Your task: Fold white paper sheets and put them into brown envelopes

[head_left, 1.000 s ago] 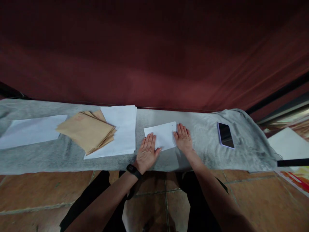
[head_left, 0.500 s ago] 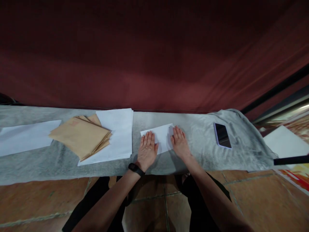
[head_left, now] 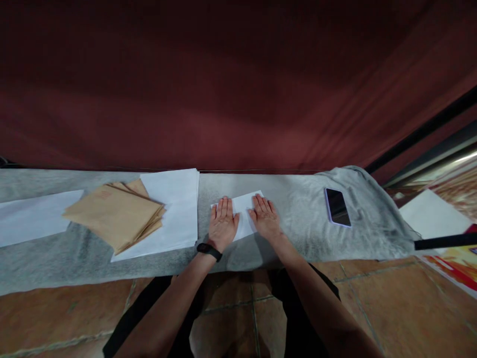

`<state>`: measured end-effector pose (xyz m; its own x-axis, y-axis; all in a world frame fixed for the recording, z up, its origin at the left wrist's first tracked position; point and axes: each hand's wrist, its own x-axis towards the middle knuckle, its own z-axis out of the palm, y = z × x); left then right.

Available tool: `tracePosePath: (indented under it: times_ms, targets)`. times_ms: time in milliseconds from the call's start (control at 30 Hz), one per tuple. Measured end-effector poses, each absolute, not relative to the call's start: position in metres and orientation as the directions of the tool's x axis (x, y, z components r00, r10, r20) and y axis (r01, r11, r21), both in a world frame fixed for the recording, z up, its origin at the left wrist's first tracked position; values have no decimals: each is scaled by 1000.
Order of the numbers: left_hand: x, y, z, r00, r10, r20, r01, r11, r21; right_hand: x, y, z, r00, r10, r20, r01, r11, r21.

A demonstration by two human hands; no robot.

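A folded-looking piece of white paper lies slightly askew on the grey cloth in front of me. My left hand rests flat on its left part, fingers stretched out and pointing away from me; a black band is on that wrist. On the right part of the paper lies my right hand, palm down with its fingers extended. Neither hand grips anything. Both hands cover much of the paper's left and right ends, while its middle shows between them.
To the left, brown envelopes lie fanned on a stack of white sheets. Another white sheet is farther left. A phone lies on the right. A dark red curtain hangs behind; a black bar juts in at right.
My right hand has slid inward over the paper's right part. My left hand stays flat on the left part. The whole view has shifted slightly.
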<state>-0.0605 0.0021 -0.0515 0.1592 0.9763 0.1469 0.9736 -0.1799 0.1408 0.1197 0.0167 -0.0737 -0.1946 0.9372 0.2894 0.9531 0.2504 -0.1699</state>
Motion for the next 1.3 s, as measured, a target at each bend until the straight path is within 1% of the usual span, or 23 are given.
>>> tracePosePath:
  times_ms: [367, 433, 500, 600, 667, 700, 767, 900, 1000, 1167, 1300]
  targets:
    - [-81, -10, -53, 100, 972, 213, 979, -134, 151, 144, 15, -72, -94, 955, 280, 978, 141, -153]
    - [-75, -19, -51, 113, 965, 238, 976, -153, 157, 140, 14, -69, -72, 957, 280, 978, 123, -168]
    - [-64, -32, -48, 185, 951, 247, 959, -230, 167, 130, 11, -66, -113, 957, 267, 967, 167, -191]
    - [-47, -49, -46, 358, 906, 224, 897, -401, 186, 112, 6, -61, -298, 929, 219, 916, 343, -208]
    - [-43, -56, -46, 421, 884, 202, 868, -458, 194, 105, 4, -59, -377, 906, 191, 886, 413, -211]
    - [-44, -57, -45, 438, 878, 191, 861, -471, 193, 104, 4, -59, -380, 907, 181, 885, 414, -215]
    - [-48, -56, -45, 465, 869, 171, 853, -491, 178, 107, 6, -58, -336, 927, 165, 901, 367, -231]
    - [-59, -52, -45, 503, 855, 122, 850, -516, 110, 122, 12, -59, -254, 956, 148, 923, 285, -260]
    - [-61, -53, -43, 527, 846, 76, 844, -532, 66, 127, 13, -60, -240, 959, 153, 921, 274, -275]
    - [-59, -56, -28, 530, 846, 57, 845, -533, 52, 125, 15, -60, -221, 958, 180, 916, 268, -299]
    - [-66, -54, -16, 547, 837, 5, 837, -547, -6, 120, 15, -61, -207, 955, 212, 906, 269, -326]
